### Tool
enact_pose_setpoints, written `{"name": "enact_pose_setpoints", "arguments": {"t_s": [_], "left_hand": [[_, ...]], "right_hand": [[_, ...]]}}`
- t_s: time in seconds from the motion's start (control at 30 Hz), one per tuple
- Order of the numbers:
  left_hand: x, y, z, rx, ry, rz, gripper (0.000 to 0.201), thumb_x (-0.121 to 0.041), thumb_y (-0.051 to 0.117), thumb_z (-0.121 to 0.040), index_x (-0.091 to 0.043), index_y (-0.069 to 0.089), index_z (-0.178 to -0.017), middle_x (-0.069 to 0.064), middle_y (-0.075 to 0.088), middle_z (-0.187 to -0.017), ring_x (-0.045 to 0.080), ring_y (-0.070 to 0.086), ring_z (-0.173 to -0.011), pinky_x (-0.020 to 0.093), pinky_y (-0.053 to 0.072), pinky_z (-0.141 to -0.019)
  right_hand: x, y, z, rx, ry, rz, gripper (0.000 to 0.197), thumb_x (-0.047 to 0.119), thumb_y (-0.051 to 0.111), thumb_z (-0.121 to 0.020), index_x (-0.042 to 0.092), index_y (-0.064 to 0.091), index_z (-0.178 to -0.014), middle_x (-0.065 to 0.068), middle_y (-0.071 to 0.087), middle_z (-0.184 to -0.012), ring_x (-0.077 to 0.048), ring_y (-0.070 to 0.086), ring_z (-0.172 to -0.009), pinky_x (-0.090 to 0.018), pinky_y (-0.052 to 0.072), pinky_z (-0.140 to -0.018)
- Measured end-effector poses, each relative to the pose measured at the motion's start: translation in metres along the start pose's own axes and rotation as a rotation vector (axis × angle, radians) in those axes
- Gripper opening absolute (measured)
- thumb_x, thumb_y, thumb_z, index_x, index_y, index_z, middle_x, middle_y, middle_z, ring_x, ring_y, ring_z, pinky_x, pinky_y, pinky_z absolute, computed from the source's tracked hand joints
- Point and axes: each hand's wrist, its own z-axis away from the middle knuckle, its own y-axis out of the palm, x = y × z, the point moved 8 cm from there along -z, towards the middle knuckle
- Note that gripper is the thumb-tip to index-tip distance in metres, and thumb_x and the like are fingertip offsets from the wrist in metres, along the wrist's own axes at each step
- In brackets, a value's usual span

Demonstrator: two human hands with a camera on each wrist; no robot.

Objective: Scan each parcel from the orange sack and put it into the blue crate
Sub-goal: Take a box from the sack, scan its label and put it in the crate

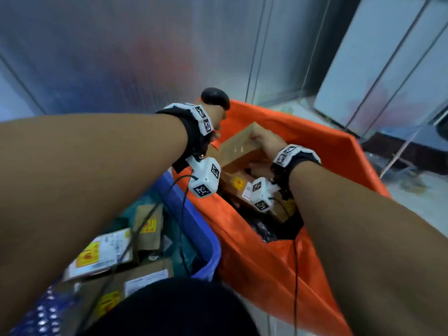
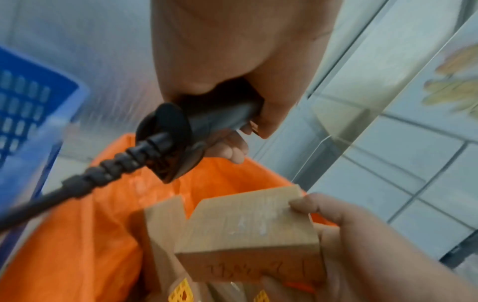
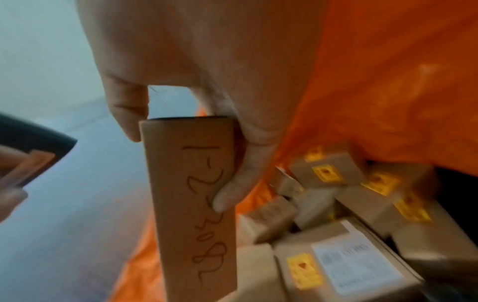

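My right hand (image 1: 263, 141) grips a plain brown cardboard parcel (image 1: 240, 145) over the open orange sack (image 1: 322, 151). In the right wrist view the thumb and fingers (image 3: 232, 192) clamp the parcel (image 3: 191, 204), whose side bears handwritten marks. The parcel (image 2: 248, 230) is also seen in the left wrist view, just below the scanner. My left hand (image 1: 215, 122) holds a black corded barcode scanner (image 1: 215, 98) above the sack's far left rim; the fingers curl round its handle (image 2: 220, 114). The blue crate (image 1: 198, 229) stands left of the sack with several parcels inside.
More brown parcels with yellow stickers and white labels (image 3: 344, 245) lie in the sack. The scanner cable (image 2: 77, 188) trails down toward the crate. A frosted glass partition (image 1: 145, 57) stands behind, with tiled floor (image 2: 413, 173) to the right.
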Motion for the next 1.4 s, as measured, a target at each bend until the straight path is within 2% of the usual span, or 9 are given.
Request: {"name": "enact_pose_setpoints", "arguments": {"t_s": [0.17,0.33,0.43,0.53,0.67,0.87,1.03,1.2,1.4], "left_hand": [[-0.053,-0.091,0.056,-0.092,0.111,0.131,0.01,-0.012,0.062,-0.093,-0.007,0.063,-0.085,0.01,0.052,-0.065,0.02,0.047,-0.047,0.024,0.035,-0.048],[-0.05,-0.205,0.111,-0.239,0.164,0.236,0.017,-0.018,0.07,-0.087,-0.011,0.063,-0.072,0.008,0.052,-0.058,0.022,0.05,-0.049,0.028,0.043,-0.052],[-0.015,-0.27,0.136,-0.369,0.155,0.277,0.023,-0.025,0.079,-0.08,-0.004,0.07,-0.08,0.01,0.062,-0.059,0.026,0.06,-0.051,0.032,0.052,-0.055],[0.033,-0.315,0.158,-0.461,0.132,0.356,0.036,-0.033,0.085,-0.077,-0.003,0.069,-0.089,0.009,0.067,-0.063,0.023,0.066,-0.051,0.03,0.057,-0.048],[0.109,-0.353,0.151,-0.569,0.025,0.504,0.103,-0.073,0.093,-0.031,-0.004,0.071,-0.104,0.016,0.077,-0.088,0.034,0.077,-0.074,0.051,0.064,-0.07],[0.14,-0.359,0.128,-0.323,-0.039,0.69,0.096,-0.06,0.098,-0.044,-0.007,0.07,-0.12,0.016,0.077,-0.106,0.032,0.077,-0.086,0.05,0.062,-0.081],[0.143,-0.408,0.136,-0.563,0.005,0.555,0.073,-0.046,0.093,-0.053,-0.005,0.071,-0.109,0.015,0.078,-0.097,0.028,0.076,-0.081,0.034,0.058,-0.064],[0.153,-0.419,0.137,-0.532,0.034,0.562,0.057,-0.029,0.088,-0.065,-0.001,0.068,-0.11,0.017,0.078,-0.099,0.032,0.077,-0.087,0.035,0.058,-0.061],[0.132,-0.427,0.139,-0.461,0.153,0.271,0.034,-0.025,0.083,-0.07,-0.002,0.075,-0.093,0.016,0.077,-0.09,0.03,0.075,-0.081,0.045,0.063,-0.077]], "right_hand": [[0.108,0.033,0.062,0.073,-0.14,-0.047,0.032,0.037,0.074,-0.059,0.019,0.065,-0.084,-0.007,0.067,-0.089,-0.026,0.065,-0.076,-0.04,0.057,-0.062],[0.183,0.108,0.139,0.11,-0.358,0.032,0.017,0.02,0.076,-0.079,0.02,0.059,-0.081,-0.003,0.061,-0.084,-0.022,0.062,-0.074,-0.048,0.061,-0.074],[0.201,0.178,0.174,0.199,-0.532,0.149,0.029,0.02,0.078,-0.071,0.013,0.068,-0.096,-0.006,0.067,-0.083,-0.027,0.065,-0.071,-0.034,0.056,-0.054],[0.191,0.248,0.205,0.24,-0.714,0.31,0.05,0.026,0.078,-0.067,0.015,0.065,-0.115,0.0,0.069,-0.088,-0.017,0.065,-0.074,-0.028,0.052,-0.058],[0.17,0.32,0.244,0.279,-1.033,0.703,0.061,0.032,0.075,-0.071,0.026,0.057,-0.129,-0.003,0.073,-0.109,-0.023,0.068,-0.097,-0.036,0.057,-0.084],[0.171,0.375,0.271,0.387,-1.468,0.903,0.048,0.003,0.068,-0.071,0.005,0.065,-0.119,-0.013,0.063,-0.116,-0.032,0.056,-0.111,-0.037,0.047,-0.096],[0.182,0.37,0.247,0.341,-1.143,0.557,0.046,0.014,0.071,-0.082,0.015,0.067,-0.128,-0.003,0.069,-0.125,-0.018,0.062,-0.116,-0.027,0.044,-0.106],[0.173,0.371,0.214,0.322,-0.881,0.341,0.044,0.018,0.073,-0.08,0.014,0.069,-0.123,-0.001,0.071,-0.116,-0.016,0.066,-0.107,-0.04,0.054,-0.098],[0.161,0.358,0.184,0.294,-0.626,0.264,0.073,0.037,0.066,-0.09,0.018,0.033,-0.152,-0.01,0.042,-0.152,-0.028,0.048,-0.132,-0.052,0.047,-0.104]]}}
